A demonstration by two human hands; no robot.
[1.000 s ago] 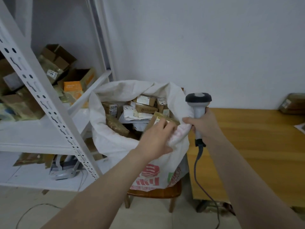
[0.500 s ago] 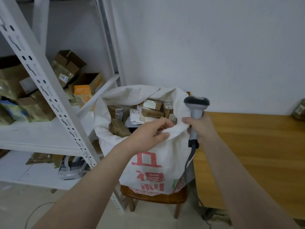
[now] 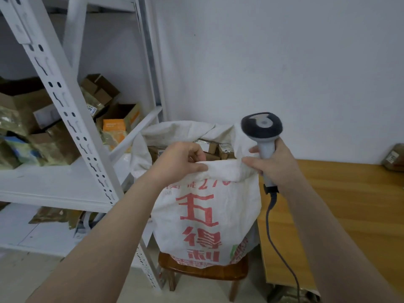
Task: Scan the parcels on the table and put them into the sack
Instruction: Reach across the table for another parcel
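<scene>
Both hands (image 3: pixel 181 159) (image 3: pixel 273 167) have lifted the sack (image 3: pixel 207 215) rim higher, hiding most parcels (image 3: pixel 207 147).

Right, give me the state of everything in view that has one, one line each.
sack: upright on the stool, mouth open, near rim folded over.
packed parcels: inside the sack, piled close to its rim.
scanner: upright, head up, cable hanging.
left hand: grips the sack's rim.
right hand: holds the scanner, fingertips on the rim.
loose parcel: lying on the table.
cardboard box: on the shelf, flaps open.
</scene>
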